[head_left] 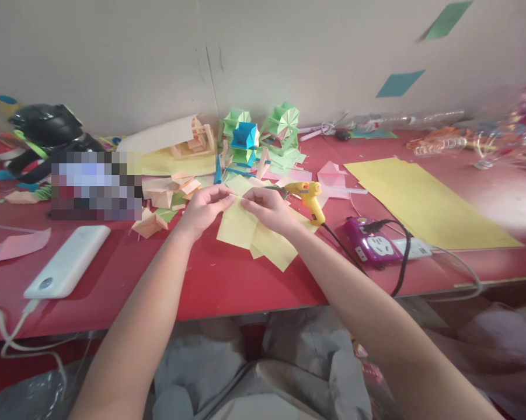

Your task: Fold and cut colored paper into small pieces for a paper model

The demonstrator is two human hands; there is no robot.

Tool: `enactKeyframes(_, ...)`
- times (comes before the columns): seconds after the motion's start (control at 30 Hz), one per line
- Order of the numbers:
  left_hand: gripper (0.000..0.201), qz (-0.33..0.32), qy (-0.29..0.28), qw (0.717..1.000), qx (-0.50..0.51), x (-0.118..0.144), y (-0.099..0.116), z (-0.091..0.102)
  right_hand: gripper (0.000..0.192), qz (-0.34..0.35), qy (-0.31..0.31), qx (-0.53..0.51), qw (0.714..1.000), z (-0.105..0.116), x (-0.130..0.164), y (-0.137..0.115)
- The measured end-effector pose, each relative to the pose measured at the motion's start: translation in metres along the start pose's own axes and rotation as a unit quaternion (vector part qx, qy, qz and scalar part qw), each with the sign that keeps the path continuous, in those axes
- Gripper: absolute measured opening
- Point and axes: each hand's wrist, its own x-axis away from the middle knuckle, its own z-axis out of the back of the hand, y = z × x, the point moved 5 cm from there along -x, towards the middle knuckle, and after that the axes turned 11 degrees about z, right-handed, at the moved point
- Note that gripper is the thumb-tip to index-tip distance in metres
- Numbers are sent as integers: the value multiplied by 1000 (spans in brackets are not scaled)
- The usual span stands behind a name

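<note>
- The left hand [204, 207] and the right hand [267, 208] meet over a small pile of yellow paper squares [256, 233] lying on the red table [227, 280], near its middle and just ahead of the person.
- Both hands are curled, fingertips pinched on the top sheet's far edge; the left hand grips at about 10 o'clock of the pile, the right at about 12.
- My judgement: the work in hand is a fold or crease. It goes best with the edges lined up before pressing, the sheet held flat on the table, and the crease run outward from the middle.
- The hot glue gun [309, 198] lies just at 2 o'clock of the right hand; its nozzle is best kept clear of sleeve and paper.
- Hard to make out: the exact fold line is covered by the fingers, and whether one sheet or two is pinched.
- A pixelated patch [94, 186] at 9 o'clock hides whatever lies there.
- The clear items at the table's far right are blurred.
</note>
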Motion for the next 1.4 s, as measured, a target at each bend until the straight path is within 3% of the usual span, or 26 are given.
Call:
enactKeyframes(0.27,30,-65,57,994,-72,0,5,4,31,1,-12,4,1000,-5,0,1)
enactKeyframes(0.57,31,-73,30,990,-120,5,12,-4,40,26,-13,56,998,-1,1,-2)
enactKeyframes(0.8,25,-94,88,985,-113,1,7,8,36,33,6,47,998,1,-1,-3)
enactKeyframes(0.97,26,-91,71,986,-117,2,8,6,32,53,19,116,992,8,-2,-2)
enactKeyframes(1.23,31,-95,96,984,-112,-1,4,11,44,16,12,36,999,0,-1,2)
enactKeyframes(1.4,40,-50,34,996,-71,-5,-4,7,38,28,68,70,995,9,-1,4)
